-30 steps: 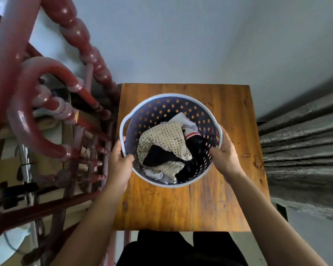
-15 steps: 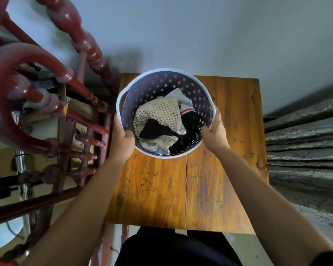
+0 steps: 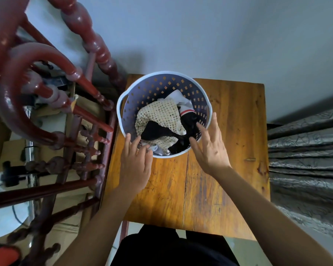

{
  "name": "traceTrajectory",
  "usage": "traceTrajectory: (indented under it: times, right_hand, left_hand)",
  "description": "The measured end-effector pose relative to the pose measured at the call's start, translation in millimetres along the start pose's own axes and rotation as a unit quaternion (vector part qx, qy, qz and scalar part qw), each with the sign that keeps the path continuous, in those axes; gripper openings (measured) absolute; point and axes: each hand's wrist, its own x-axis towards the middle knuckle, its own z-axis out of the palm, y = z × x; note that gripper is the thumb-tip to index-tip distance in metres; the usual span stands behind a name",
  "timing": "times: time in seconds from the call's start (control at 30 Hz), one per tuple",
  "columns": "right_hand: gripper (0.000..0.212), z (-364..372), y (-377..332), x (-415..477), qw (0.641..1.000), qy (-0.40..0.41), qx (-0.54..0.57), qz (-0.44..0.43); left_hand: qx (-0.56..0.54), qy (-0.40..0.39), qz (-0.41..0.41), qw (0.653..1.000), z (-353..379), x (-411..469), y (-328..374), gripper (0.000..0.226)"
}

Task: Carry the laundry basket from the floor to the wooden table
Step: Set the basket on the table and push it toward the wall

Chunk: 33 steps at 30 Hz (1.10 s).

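Laundry basket [image 3: 142, 93] on wooden table [image 3: 229, 150]

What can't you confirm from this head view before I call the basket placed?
- Laundry basket base: hidden by the clothes and its own wall, so contact with the wooden table is unconfirmed.
- Near rim: partly covered by left hand and right hand.
- Table's near edge: hidden by the person's body.

one head view looks steeply down, close over the wooden table [image 3: 227, 169].

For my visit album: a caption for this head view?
Laundry basket set on the wooden table, left hand and right hand open.
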Motion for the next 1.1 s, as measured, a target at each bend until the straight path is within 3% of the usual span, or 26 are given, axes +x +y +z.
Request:
traceTrajectory:
  times: [0.1, 0.2, 0.83, 1.1]
  right_hand:
    - [0.080, 0.9, 1.3, -8.6, 0.997, -0.071, -0.038, -0.002]
    - [0.089, 1.5, -1.3, -4.6, 0.996, -0.075, -0.055, -0.009]
    - [0.070, 17.8, -61.1, 107.9, 0.993, -0.090, -0.070, 0.041]
    - [0.071, 30.7, -84.1, 134.7, 0.992, -0.087, -0.053, 0.079]
  left_hand:
    - [0.056, -0.014, 0.037, 0.998, 0.3, -1.9, -7.8, 0.056]
    - [0.095, -0.024, 0.063, 0.993, -1.8, 8.7, -13.5, 0.060]
    - [0.183, -0.024, 0.076, 0.980, -38.3, 119.9, -68.8, 0.073]
    - [0.218, -0.062, 0.106, 0.968, -53.8, 161.8, -103.2, 0.076]
